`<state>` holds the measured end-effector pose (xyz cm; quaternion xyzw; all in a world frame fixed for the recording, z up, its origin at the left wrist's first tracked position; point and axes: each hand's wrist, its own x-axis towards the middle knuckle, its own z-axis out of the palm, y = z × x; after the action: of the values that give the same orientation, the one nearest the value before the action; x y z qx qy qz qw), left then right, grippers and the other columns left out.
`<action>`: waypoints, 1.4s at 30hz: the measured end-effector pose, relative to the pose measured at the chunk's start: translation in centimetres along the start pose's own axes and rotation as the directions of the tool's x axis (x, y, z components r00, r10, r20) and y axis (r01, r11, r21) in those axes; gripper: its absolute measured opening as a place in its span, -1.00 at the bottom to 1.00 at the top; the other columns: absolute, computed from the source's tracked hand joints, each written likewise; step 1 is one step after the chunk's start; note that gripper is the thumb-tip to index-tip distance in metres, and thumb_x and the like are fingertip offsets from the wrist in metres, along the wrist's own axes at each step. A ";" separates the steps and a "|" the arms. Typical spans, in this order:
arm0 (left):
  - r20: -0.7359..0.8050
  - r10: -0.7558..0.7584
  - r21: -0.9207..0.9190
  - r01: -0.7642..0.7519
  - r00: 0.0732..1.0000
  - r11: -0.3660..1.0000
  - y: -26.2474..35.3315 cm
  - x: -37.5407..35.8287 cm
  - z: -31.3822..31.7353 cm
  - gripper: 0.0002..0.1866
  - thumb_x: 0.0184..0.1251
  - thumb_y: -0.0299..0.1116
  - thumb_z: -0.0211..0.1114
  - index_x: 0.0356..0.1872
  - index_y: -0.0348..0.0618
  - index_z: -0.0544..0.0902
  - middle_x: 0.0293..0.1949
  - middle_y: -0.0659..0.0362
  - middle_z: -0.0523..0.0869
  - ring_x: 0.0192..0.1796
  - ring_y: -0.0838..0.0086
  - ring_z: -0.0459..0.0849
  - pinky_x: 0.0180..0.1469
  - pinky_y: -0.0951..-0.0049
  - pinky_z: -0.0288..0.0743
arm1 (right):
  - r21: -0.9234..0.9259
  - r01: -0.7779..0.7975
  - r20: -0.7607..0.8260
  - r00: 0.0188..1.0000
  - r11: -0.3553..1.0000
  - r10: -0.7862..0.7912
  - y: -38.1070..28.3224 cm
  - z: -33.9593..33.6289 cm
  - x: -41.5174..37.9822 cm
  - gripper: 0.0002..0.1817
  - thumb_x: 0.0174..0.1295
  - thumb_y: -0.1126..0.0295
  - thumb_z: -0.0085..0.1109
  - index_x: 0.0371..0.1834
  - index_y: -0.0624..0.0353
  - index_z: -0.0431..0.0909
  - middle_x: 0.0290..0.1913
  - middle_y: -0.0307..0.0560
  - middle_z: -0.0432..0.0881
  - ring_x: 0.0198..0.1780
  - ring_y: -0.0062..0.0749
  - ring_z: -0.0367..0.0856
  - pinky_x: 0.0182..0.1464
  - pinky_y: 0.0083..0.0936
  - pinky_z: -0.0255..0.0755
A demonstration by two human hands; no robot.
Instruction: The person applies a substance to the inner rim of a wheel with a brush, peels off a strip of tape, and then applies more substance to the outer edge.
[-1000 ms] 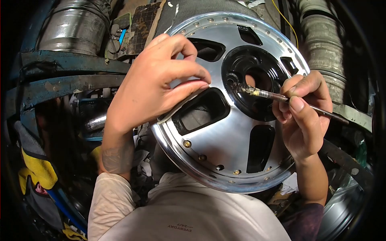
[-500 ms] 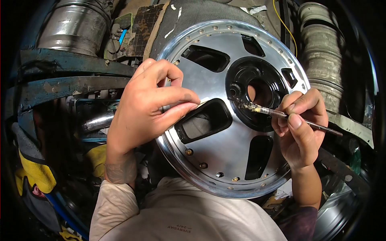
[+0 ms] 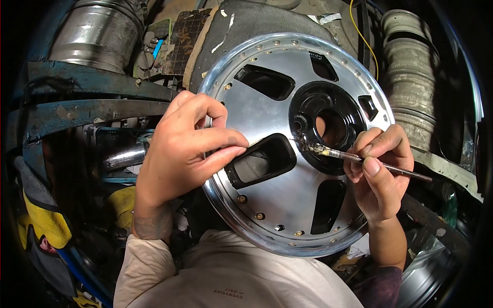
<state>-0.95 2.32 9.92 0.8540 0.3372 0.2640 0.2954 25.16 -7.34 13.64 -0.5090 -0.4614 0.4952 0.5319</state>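
Note:
A polished silver wheel rim (image 3: 262, 115) with black-painted windows and a black hub recess (image 3: 303, 97) leans in front of my body. Between the thumb and fingers of my right hand (image 3: 382, 164) is a thin paintbrush (image 3: 336, 154), its dark, paint-caked bristles at the lower left edge of the hub recess. My left hand (image 3: 187, 146) is closed in a pinch over the rim's left side, fingertips beside the upper edge of a black window opening (image 3: 262, 161). Whatever those fingertips hold is too small to make out.
Stacked bare metal barrels (image 3: 411, 77) stand at the right, and another (image 3: 95, 36) at the upper left. Blue metal bars (image 3: 97, 84) run along the left. A yellow and grey cloth (image 3: 49, 215) hangs at lower left. Dark matting (image 3: 246, 25) lies behind the rim.
The rim sits slightly lower in view. My left fingertips have shifted a little down and left; the brush tip stays near the hub recess's edge, slightly lower.

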 end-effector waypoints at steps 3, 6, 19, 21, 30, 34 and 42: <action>-0.026 -0.016 0.003 0.017 1.000 1.000 0.0 -0.3 0.1 -0.75 -0.31 -0.41 0.53 -0.44 0.01 0.80 -0.45 0.27 0.45 -0.35 0.43 0.40 -0.37 0.48 0.28 | 0.007 -0.001 -0.007 1.000 1.000 0.001 0.0 0.1 0.0 -0.80 0.23 0.44 0.14 -0.27 0.25 0.30 -0.40 -0.04 0.40 -0.50 -0.61 0.30 -0.46 -0.69 0.30; -0.027 -0.034 0.008 0.034 0.999 0.999 0.1 -0.6 0.0 -0.75 -0.32 -0.41 0.53 -0.44 0.01 0.80 -0.45 0.27 0.45 -0.35 0.43 0.40 -0.38 0.48 0.26 | 0.007 0.000 -0.011 1.000 1.000 0.000 0.0 0.1 0.0 -0.79 0.23 0.43 0.15 -0.26 0.25 0.30 -0.40 -0.04 0.40 -0.50 -0.61 0.31 -0.46 -0.69 0.30; -0.072 -0.139 0.009 0.140 0.988 0.990 0.3 -2.5 -0.7 -0.76 -0.34 -0.47 0.50 -0.48 -0.04 0.79 -0.43 0.29 0.46 -0.33 0.46 0.40 -0.33 0.48 0.24 | 0.013 0.017 -0.003 1.000 1.000 -0.017 -0.1 0.2 0.0 -0.80 0.22 0.44 0.13 -0.25 0.26 0.30 -0.40 -0.06 0.39 -0.48 -0.61 0.30 -0.47 -0.69 0.28; -0.068 -0.149 0.006 0.149 0.987 0.989 0.3 -2.7 -0.9 -0.76 -0.34 -0.48 0.49 -0.48 -0.05 0.79 -0.42 0.29 0.46 -0.31 0.46 0.40 -0.32 0.48 0.25 | 0.006 0.015 -0.009 1.000 1.000 -0.014 -0.3 0.3 0.0 -0.80 0.22 0.44 0.13 -0.25 0.25 0.31 -0.40 -0.06 0.40 -0.48 -0.61 0.30 -0.47 -0.69 0.28; -0.084 -0.203 -0.024 0.202 0.976 0.979 0.2 -3.9 -1.3 -0.75 -0.33 -0.51 0.48 -0.45 -0.09 0.79 -0.38 0.27 0.48 -0.26 0.48 0.44 -0.28 0.52 0.28 | -0.007 0.029 -0.006 1.000 1.000 -0.029 -0.3 0.1 -0.1 -0.81 0.23 0.44 0.13 -0.24 0.26 0.33 -0.39 -0.04 0.42 -0.48 -0.61 0.32 -0.46 -0.69 0.29; -0.100 -0.203 -0.026 0.201 0.974 0.979 0.3 -4.3 -1.4 -0.76 -0.29 -0.49 0.50 -0.44 -0.04 0.80 -0.39 0.27 0.49 -0.29 0.46 0.43 -0.30 0.49 0.30 | 0.085 0.008 -0.040 0.999 0.996 -0.005 -0.4 0.2 -0.2 -0.83 0.17 0.48 0.21 -0.28 0.26 0.41 -0.36 -0.07 0.53 -0.42 -0.67 0.40 -0.35 -0.70 0.31; -0.131 -0.224 -0.029 0.222 0.966 0.975 0.6 -4.9 -1.7 -0.77 -0.26 -0.48 0.50 -0.44 -0.02 0.80 -0.38 0.28 0.50 -0.30 0.46 0.43 -0.31 0.49 0.30 | -0.003 0.050 0.005 0.999 0.999 -0.049 -0.4 0.0 -0.1 -0.80 0.22 0.43 0.15 -0.24 0.26 0.33 -0.39 -0.03 0.44 -0.50 -0.61 0.32 -0.46 -0.69 0.31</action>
<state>-4.87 -1.05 10.30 0.7891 0.4480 0.2880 0.3062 25.16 -7.43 14.06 -0.4971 -0.4758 0.4823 0.5421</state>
